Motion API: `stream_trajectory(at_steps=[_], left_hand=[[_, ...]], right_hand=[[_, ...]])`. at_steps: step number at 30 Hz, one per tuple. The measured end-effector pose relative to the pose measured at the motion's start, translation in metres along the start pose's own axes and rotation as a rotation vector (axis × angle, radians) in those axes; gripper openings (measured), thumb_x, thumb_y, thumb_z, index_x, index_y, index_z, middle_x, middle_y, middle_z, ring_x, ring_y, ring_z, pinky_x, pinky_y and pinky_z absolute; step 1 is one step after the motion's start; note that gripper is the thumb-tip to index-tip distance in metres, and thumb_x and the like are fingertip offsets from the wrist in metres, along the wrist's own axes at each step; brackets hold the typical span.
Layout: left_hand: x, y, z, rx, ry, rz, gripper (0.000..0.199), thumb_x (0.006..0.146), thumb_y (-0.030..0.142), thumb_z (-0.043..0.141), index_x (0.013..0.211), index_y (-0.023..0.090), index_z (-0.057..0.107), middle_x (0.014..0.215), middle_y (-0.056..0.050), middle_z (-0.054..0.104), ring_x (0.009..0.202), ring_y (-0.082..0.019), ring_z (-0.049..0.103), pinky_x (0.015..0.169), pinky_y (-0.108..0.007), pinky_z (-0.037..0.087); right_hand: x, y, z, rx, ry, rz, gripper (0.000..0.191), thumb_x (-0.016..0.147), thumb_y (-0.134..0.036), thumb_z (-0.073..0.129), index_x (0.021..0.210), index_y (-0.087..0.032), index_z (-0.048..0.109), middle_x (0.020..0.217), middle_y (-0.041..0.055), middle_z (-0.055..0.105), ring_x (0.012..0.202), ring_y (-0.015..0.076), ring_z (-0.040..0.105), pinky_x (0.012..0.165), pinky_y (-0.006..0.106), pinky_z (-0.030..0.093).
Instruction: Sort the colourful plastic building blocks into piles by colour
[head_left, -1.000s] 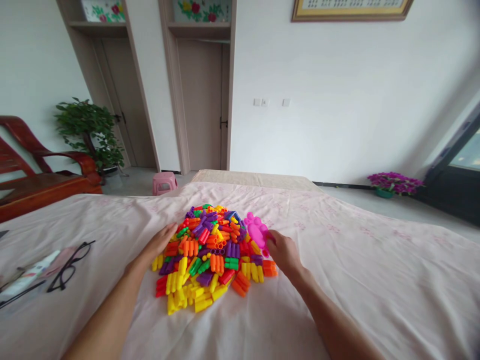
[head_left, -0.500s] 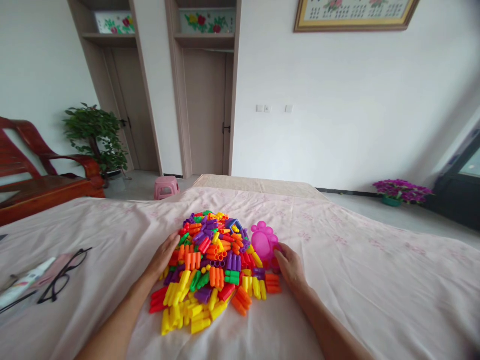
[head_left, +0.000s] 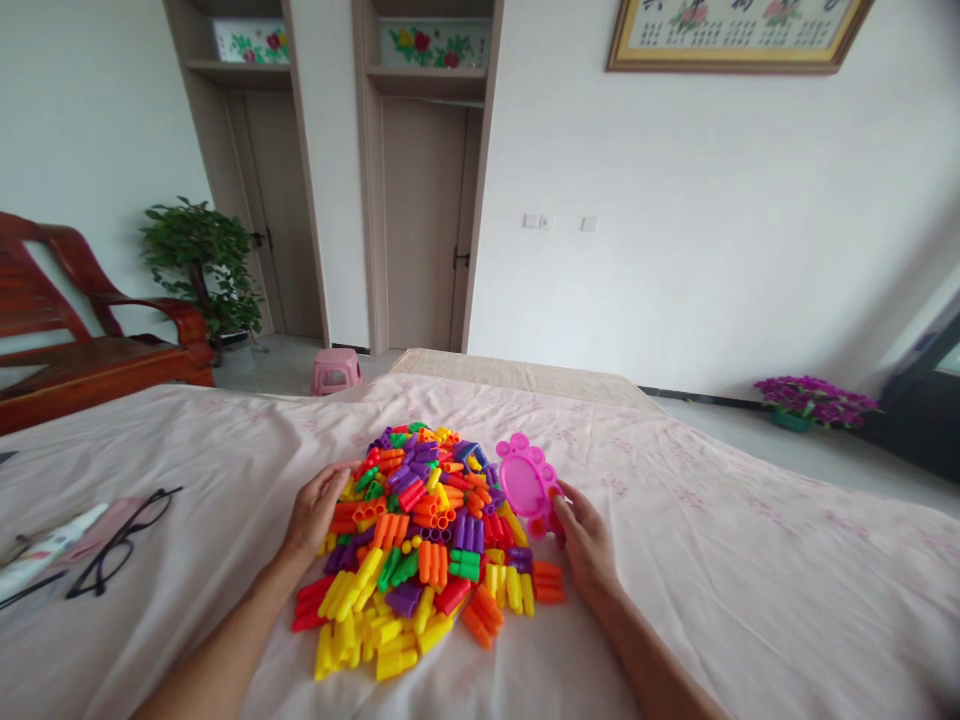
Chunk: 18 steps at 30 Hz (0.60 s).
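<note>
A heap of plastic pieces (head_left: 435, 540) in red, orange, yellow, green and purple lies on the pale floral cloth (head_left: 720, 600). At its left edge rests my left hand (head_left: 315, 508), fingers bent together against the pieces; whether it grips one is hidden. On the right side my right hand (head_left: 583, 530) pinches the edge of a pink paw-shaped plastic piece (head_left: 525, 484), which is tilted beside the heap. Something red shows by the right fingertips. A blue frame-like piece (head_left: 471, 457) sits near the top of the heap.
Black glasses (head_left: 124, 545) and a white tube (head_left: 52, 550) lie at the left on the cloth. Beyond stand a pink stool (head_left: 336, 371), a wooden chair (head_left: 180, 330), a leafy plant (head_left: 199, 255) and purple flowers (head_left: 817, 400).
The pink paw-shaped piece has turned in my right hand, now showing its rimmed, hollow side. My left hand has shifted slightly left. The view has moved a little.
</note>
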<state>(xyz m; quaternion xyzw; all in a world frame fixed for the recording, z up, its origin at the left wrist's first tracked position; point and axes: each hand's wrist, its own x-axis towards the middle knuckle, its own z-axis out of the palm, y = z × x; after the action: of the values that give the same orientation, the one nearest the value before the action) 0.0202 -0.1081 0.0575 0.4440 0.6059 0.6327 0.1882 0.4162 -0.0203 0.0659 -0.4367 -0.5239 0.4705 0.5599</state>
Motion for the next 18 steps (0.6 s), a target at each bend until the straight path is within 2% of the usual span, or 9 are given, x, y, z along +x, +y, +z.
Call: stream_trajectory(at_steps=[4, 7, 10, 13, 16, 18], left_hand=[[-0.009, 0.028, 0.008, 0.135, -0.056, 0.137, 0.042, 0.089, 0.051, 0.051, 0.103, 0.017, 0.071, 0.11, -0.009, 0.073, 0.108, -0.025, 0.064, 0.099, -0.036, 0.047], [-0.018, 0.053, 0.019, 0.209, -0.13, 0.27, 0.035, 0.09, 0.046, 0.051, 0.102, 0.02, 0.071, 0.113, -0.009, 0.071, 0.111, -0.024, 0.063, 0.102, -0.037, 0.045], [-0.03, 0.077, 0.034, 0.267, -0.276, 0.364, 0.038, 0.088, 0.043, 0.056, 0.118, 0.022, 0.067, 0.118, -0.008, 0.069, 0.111, -0.023, 0.062, 0.103, -0.039, 0.045], [-0.046, 0.092, 0.05, 0.284, -0.397, 0.336, 0.055, 0.085, 0.043, 0.062, 0.136, 0.024, 0.055, 0.121, -0.009, 0.068, 0.108, -0.023, 0.064, 0.099, -0.038, 0.048], [-0.056, 0.095, 0.062, 0.246, -0.463, 0.237, 0.043, 0.084, 0.044, 0.063, 0.121, 0.022, 0.064, 0.112, -0.008, 0.071, 0.104, -0.023, 0.065, 0.094, -0.035, 0.051], [-0.055, 0.093, 0.063, 0.167, -0.401, 0.166, 0.036, 0.084, 0.046, 0.062, 0.109, 0.02, 0.066, 0.102, -0.006, 0.072, 0.095, -0.022, 0.067, 0.087, -0.033, 0.053]], right_hand=[[-0.009, -0.007, 0.009, 0.074, -0.135, -0.058, 0.07, 0.077, -0.053, 0.073, 0.134, -0.017, 0.055, 0.068, -0.0021, 0.061, 0.059, 0.0123, 0.055, 0.047, 0.02, 0.037], [-0.02, -0.011, 0.02, 0.092, -0.226, -0.105, 0.058, 0.08, -0.048, 0.073, 0.129, -0.021, 0.059, 0.073, -0.0013, 0.064, 0.062, 0.012, 0.056, 0.054, 0.022, 0.044], [-0.034, -0.007, 0.033, 0.101, -0.334, -0.112, 0.047, 0.081, -0.046, 0.073, 0.12, -0.022, 0.065, 0.078, 0.0004, 0.068, 0.066, 0.0137, 0.059, 0.063, 0.026, 0.05], [-0.045, 0.002, 0.042, 0.086, -0.397, -0.124, 0.043, 0.084, -0.045, 0.07, 0.121, -0.023, 0.065, 0.083, 0.0017, 0.07, 0.069, 0.0152, 0.061, 0.064, 0.027, 0.052], [-0.048, 0.007, 0.042, -0.004, -0.41, -0.201, 0.042, 0.089, -0.044, 0.065, 0.125, -0.024, 0.062, 0.097, 0.0045, 0.072, 0.081, 0.0181, 0.064, 0.073, 0.031, 0.054], [-0.045, 0.004, 0.036, -0.12, -0.384, -0.292, 0.043, 0.09, -0.045, 0.062, 0.129, -0.025, 0.061, 0.107, 0.0065, 0.071, 0.091, 0.0208, 0.065, 0.08, 0.034, 0.054]])
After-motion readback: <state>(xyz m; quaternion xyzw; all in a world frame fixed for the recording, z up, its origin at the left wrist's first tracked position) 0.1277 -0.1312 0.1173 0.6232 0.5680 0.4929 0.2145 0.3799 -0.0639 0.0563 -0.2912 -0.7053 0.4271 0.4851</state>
